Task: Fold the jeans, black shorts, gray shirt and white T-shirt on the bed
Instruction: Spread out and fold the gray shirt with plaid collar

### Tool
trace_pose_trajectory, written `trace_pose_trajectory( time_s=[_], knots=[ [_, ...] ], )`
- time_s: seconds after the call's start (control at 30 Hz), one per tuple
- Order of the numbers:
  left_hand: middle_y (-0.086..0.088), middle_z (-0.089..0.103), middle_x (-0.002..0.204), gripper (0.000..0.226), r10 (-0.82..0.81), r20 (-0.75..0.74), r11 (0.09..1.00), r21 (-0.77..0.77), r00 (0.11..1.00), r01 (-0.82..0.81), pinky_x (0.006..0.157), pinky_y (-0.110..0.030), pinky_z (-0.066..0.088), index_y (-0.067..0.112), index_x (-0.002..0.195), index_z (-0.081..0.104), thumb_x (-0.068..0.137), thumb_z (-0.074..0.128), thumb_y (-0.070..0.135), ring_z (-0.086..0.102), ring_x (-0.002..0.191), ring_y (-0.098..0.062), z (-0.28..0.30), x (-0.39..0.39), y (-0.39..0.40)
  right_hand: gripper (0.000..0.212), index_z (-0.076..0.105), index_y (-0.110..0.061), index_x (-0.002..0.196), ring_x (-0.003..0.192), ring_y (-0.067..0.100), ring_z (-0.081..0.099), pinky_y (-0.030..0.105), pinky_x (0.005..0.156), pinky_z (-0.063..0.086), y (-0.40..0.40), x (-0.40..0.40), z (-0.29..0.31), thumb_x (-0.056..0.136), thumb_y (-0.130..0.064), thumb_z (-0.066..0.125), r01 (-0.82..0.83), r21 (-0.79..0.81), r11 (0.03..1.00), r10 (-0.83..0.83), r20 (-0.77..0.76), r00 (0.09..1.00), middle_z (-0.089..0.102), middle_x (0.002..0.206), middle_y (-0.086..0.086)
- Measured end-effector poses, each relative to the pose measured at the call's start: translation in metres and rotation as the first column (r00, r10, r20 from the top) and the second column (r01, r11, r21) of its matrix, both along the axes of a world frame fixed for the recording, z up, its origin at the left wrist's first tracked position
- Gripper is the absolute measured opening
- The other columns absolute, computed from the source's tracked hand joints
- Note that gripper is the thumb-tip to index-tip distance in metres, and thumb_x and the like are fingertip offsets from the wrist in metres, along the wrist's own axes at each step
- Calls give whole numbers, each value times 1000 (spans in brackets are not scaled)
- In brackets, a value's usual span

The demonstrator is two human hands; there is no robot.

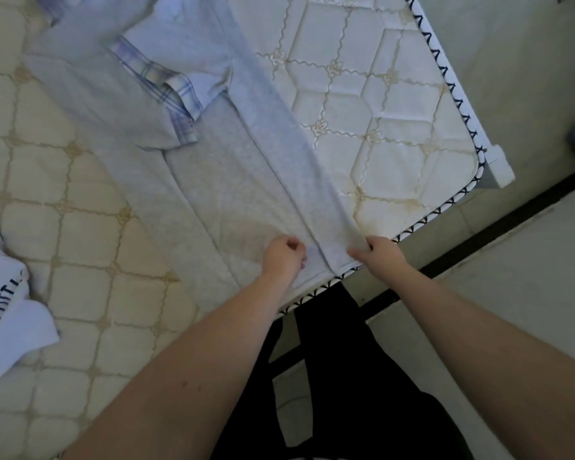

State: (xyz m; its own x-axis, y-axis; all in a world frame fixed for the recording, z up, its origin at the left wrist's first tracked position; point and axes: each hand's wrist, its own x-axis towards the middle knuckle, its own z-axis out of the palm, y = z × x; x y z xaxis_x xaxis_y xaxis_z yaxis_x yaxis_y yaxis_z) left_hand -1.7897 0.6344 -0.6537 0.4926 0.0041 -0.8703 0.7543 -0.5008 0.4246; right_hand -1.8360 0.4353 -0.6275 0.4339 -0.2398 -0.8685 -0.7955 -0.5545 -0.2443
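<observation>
Gray shirt on quilted mattress

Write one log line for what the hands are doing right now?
left hand: grips gray shirt hem | right hand: pinches same hem | white T-shirt: lying apart

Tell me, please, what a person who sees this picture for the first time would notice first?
First, the two bare forearms reaching in from the bottom: the left hand and the right hand both grip the near hem of the gray shirt, which lies spread lengthwise on the quilted mattress with both sides folded inward. Its plaid-lined collar stands out higher up, and a white T-shirt with dark lettering lies at the left edge.
</observation>
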Motion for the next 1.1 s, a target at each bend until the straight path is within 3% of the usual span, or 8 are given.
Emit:
trace_pose_trajectory(
  time_s=[0.13,0.3,0.43,0.6,0.73,0.87,0.97,1.1],
  knots=[
    [-10,68,82,12,-213,113,976,72,971,205,73,-31,51,11,95,62,96,56,21,64,73,-24,9,-22,50,24,57,-12,100,78,22,55,30,59,37,4,-3,4,93,-34,63,43,-26,999,-42,23,999,57,80,-2],
    [-1,64,72,5,-32,125,992,126,992,16,62,-23,46,15,91,60,95,59,17,61,66,-19,22,-43,124,27,58,-10,111,91,30,63,44,82,53,20,-12,15,90,-26,65,215,14,976,-216,60,975,65,100,9],
    [-2,62,80,21,67,222,924,354,973,-145,64,-22,35,14,94,58,84,72,25,60,76,-20,28,-59,175,23,64,-11,103,78,25,59,27,56,40,30,-16,24,90,-31,65,279,13,960,-279,36,959,65,86,6],
    [-16,68,102,51,230,-155,928,333,961,-168,74,-28,45,-3,108,65,82,76,39,67,99,-31,20,-84,188,27,61,-12,105,87,25,63,41,70,50,44,-17,28,91,-35,65,411,-8,912,-411,10,912,66,100,10],
    [-14,67,118,40,214,-165,969,161,963,-188,81,-26,43,2,121,63,90,69,27,63,104,-28,16,-94,180,24,57,-4,108,84,22,66,35,81,55,52,-18,29,91,-19,67,564,115,818,-573,73,816,64,113,18],
    [-16,63,124,33,333,-71,938,128,940,-323,83,-27,43,3,127,57,97,55,18,62,103,-27,24,-99,176,36,47,-16,113,82,22,69,41,79,59,49,-19,44,87,-25,71,512,-15,859,-498,208,842,63,99,5],
    [-16,64,121,34,471,-17,875,140,882,-464,83,-34,52,2,128,52,97,55,15,63,100,-29,37,-110,183,40,38,-29,114,74,24,65,33,59,50,48,-21,66,86,-27,67,369,-166,914,-313,290,904,59,83,-1],
    [-15,63,105,37,453,180,848,216,873,-484,82,-44,53,7,123,39,95,60,18,65,93,-33,64,-122,189,34,42,-41,113,60,14,54,27,53,42,54,-16,87,90,-23,61,157,-124,980,-92,416,905,54,68,-2]
  ],
)
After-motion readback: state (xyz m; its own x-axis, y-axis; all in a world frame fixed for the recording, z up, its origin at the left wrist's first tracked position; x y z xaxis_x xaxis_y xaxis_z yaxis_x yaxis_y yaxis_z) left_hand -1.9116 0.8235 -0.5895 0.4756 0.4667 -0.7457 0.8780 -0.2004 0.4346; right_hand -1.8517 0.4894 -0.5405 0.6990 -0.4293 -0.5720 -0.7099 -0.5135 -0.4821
